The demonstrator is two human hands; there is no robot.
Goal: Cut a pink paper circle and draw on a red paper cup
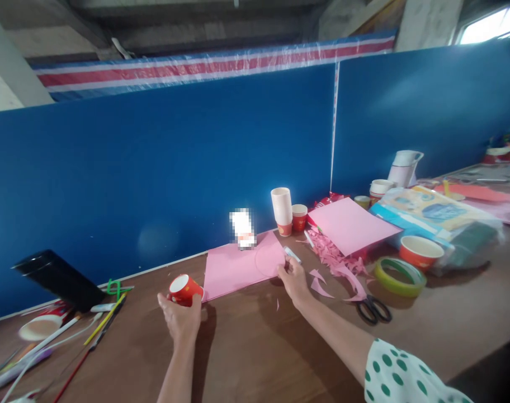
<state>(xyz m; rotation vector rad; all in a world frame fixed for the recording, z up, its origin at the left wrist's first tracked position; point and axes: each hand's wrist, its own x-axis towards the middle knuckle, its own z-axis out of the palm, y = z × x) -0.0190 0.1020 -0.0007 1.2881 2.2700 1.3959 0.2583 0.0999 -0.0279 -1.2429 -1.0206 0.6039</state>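
My left hand has its thumb and fingers around a red paper cup with a white inside, tilted on its side near the table. Between the fingertips of my right hand is the right edge of a round pink paper piece. That disc lies over a pink paper sheet, almost the same colour, so its outline is faint. Just beyond the right hand lies a white marker or glue tube. A pixelated white object stands at the sheet's back edge.
Stacked paper cups stand by the blue partition. To the right are pink scraps, another pink sheet, black scissors, green tape and a plastic package. At left lie a black cylinder and several brushes.
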